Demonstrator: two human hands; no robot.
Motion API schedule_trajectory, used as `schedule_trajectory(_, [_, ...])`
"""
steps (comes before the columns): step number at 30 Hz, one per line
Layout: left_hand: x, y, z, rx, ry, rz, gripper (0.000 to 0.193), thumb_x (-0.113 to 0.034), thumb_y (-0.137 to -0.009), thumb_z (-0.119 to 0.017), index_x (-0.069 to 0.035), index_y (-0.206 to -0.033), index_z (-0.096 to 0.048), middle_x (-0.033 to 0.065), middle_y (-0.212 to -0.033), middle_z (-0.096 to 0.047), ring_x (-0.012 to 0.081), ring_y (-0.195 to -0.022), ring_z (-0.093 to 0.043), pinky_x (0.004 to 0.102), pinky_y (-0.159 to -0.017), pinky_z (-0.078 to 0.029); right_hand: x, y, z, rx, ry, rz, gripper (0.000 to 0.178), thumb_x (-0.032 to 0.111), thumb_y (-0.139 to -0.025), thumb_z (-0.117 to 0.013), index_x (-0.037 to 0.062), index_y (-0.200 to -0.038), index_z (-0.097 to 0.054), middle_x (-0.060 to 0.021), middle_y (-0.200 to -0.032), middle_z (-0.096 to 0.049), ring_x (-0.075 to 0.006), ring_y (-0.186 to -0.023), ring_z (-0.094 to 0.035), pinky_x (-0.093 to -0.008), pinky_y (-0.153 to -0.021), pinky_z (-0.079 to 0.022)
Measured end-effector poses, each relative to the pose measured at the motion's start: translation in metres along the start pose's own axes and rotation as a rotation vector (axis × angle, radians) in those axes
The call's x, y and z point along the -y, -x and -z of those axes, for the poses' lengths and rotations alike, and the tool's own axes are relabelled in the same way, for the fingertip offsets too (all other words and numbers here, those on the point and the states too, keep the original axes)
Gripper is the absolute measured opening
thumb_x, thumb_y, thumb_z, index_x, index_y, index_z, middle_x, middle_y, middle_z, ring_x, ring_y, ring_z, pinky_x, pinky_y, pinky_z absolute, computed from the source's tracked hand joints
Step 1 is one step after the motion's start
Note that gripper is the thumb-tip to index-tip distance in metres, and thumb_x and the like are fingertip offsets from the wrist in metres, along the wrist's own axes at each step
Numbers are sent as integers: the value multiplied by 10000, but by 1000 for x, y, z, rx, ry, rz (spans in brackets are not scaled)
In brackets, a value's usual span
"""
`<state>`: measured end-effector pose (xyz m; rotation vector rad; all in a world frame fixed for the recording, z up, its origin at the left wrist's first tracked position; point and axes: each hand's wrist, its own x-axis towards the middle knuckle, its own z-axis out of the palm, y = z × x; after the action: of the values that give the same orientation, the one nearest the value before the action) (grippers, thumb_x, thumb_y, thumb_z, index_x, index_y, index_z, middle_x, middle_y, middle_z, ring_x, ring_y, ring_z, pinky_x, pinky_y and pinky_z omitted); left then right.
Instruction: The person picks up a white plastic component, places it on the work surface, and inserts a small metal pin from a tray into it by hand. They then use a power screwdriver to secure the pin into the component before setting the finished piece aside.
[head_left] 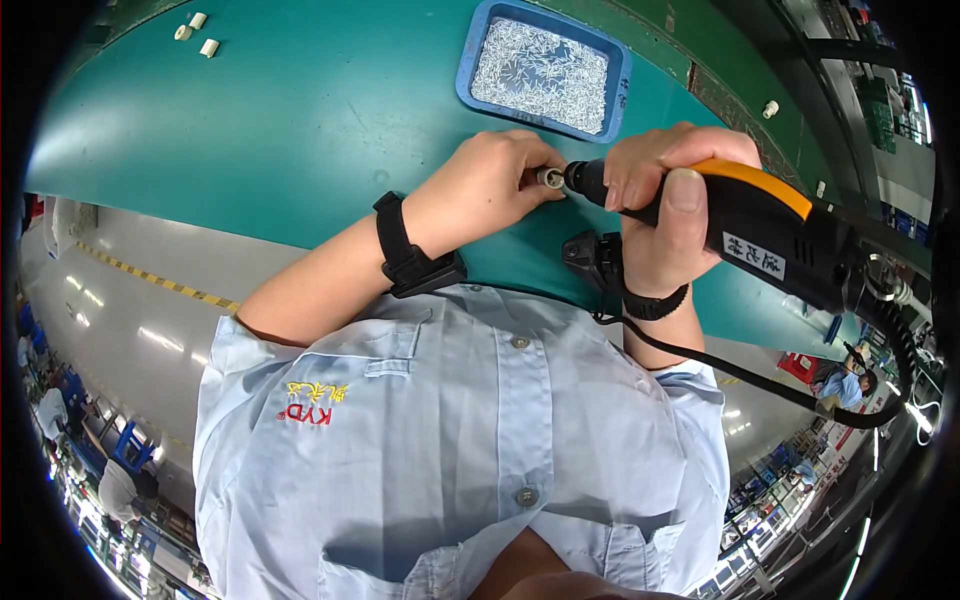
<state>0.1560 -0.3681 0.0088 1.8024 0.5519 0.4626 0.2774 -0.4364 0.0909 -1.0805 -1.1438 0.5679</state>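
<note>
Between the fingertips of my left hand (500, 178) is a small round metal-rimmed piece (550, 178), its hollow end turned to the right. My right hand (680, 195) is wrapped round a black and orange electric screwdriver (765, 225), held nearly level. The black nose of the screwdriver points left at the piece, very close to it; whether they touch I cannot tell. Just beyond my hands lies a blue tray (465, 85) holding many small silvery pins or screws (540, 70).
Several small cream-coloured cylinders (208, 47) lie at the far left of the green table (300, 110). Another pale piece (770, 109) rests on the green ledge at the right. A black cable (720, 368) curves from the right round to my right wrist. Other people are in the background.
</note>
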Motion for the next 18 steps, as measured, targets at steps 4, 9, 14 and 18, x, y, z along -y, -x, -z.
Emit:
schedule_trajectory(4, [1,0,1,20,-71,-28,193,-73,-700,-704,-20,-878,-650,129,-769,-610,249,-650,-608,334,-595,-483,1,-1,2,19,-21,16,280,284,-881,-540,38,-975,-446,-38,-579,-436,-138,-462,-431,-280,-457,-386])
schedule_trajectory(9, [-7,-2,9,11,9,-82,205,-74,-707,-696,-22,-898,-641,140,-845,-611,270,-657,-602,341,-604,-482,24,4,25,9,-285,159,383,336,-849,-632,36,-1000,-447,-45,-625,-500,-150,-478,-495,-287,-463,-406])
schedule_trajectory(14, [0,-51,43,-52,-353,-281,197,-105,-725,-683,-24,-898,-636,139,-874,-603,294,-670,-595,371,-635,-480,39,9,40,-35,-239,229,424,400,-839,-631,48,-996,-454,-40,-613,-486,-157,-469,-488,-288,-453,-392])
schedule_trajectory(18, [12,-73,44,90,-563,-234,161,-98,-751,-674,-20,-885,-633,125,-835,-605,281,-698,-588,344,-647,-479,30,18,44,-48,-191,164,406,380,-843,-629,44,-989,-456,-40,-613,-484,-160,-468,-489,-290,-458,-397])
